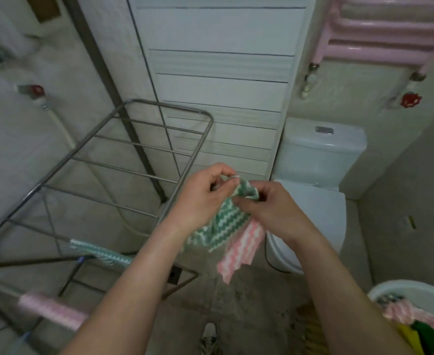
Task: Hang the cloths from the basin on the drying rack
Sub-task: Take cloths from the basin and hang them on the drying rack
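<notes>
Drying rack [123, 160]: two cloths draped on near rails, hung green cloth [100, 252] and hung pink cloth [54, 310]. Basin [400, 286], bottom right, several cloths inside. Held green cloth [226, 221], just off the rack's right edge, is pinched at its top by left hand [205, 196] and right hand [269, 208]. Held pink cloth [241, 249] is hung under the right hand, grip hidden.

I see a green zigzag cloth [226, 221] and a pink zigzag cloth [239, 252] dangling bunched just beside the drying rack [144, 147]; the basin [415, 288] apparently holds more.
</notes>
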The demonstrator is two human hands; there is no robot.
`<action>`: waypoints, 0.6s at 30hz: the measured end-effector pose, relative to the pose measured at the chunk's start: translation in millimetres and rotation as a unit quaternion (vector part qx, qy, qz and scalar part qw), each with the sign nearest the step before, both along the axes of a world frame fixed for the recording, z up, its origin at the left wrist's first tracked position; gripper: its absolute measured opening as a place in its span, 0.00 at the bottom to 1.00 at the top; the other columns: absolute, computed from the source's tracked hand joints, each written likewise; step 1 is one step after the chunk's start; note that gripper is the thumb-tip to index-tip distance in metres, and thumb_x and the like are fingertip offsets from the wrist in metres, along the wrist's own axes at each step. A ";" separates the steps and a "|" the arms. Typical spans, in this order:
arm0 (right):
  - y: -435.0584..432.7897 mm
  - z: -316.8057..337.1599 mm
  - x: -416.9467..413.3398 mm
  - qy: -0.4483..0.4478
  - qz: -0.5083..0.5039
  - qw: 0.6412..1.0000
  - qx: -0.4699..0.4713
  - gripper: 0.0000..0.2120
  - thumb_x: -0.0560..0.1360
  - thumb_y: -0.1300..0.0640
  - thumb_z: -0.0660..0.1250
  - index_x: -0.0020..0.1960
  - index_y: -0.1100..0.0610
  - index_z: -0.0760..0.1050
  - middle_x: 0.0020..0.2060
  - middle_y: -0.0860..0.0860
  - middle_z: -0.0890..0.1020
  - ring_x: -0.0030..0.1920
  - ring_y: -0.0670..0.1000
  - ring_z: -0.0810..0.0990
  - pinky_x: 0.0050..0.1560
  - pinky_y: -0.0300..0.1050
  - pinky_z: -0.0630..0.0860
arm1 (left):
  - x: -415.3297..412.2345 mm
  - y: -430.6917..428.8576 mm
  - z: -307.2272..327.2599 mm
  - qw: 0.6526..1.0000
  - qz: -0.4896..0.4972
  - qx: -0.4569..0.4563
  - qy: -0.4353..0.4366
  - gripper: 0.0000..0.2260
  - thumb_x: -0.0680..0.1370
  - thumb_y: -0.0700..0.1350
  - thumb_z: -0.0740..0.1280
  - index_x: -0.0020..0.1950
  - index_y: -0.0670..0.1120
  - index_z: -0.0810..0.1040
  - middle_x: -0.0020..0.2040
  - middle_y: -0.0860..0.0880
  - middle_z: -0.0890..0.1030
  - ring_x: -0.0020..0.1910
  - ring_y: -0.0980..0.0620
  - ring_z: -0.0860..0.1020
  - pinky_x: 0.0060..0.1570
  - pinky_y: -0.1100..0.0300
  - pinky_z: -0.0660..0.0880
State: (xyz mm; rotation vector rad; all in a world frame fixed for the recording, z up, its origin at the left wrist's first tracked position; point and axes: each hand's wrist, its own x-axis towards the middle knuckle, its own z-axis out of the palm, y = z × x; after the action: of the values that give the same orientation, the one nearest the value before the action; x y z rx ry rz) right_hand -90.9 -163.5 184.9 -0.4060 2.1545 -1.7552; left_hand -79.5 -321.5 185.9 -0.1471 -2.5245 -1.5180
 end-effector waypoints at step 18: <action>-108.7 1.5 -54.9 -0.130 0.129 0.982 0.046 0.13 0.77 0.50 0.66 0.47 0.58 0.84 0.41 0.56 0.86 0.43 0.60 0.84 0.48 0.48 0.80 | 3.6 -194.8 -27.4 0.982 0.141 -0.056 -0.114 0.08 0.79 0.43 0.64 0.43 0.55 0.78 0.38 0.54 0.79 0.32 0.62 0.75 0.35 0.66 0.70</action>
State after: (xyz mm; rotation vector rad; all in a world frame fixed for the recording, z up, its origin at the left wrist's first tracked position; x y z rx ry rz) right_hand -145.8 -272.2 186.4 -0.3884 1.8972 -1.4719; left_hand -75.8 -516.3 158.5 0.3735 -2.6627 -1.3493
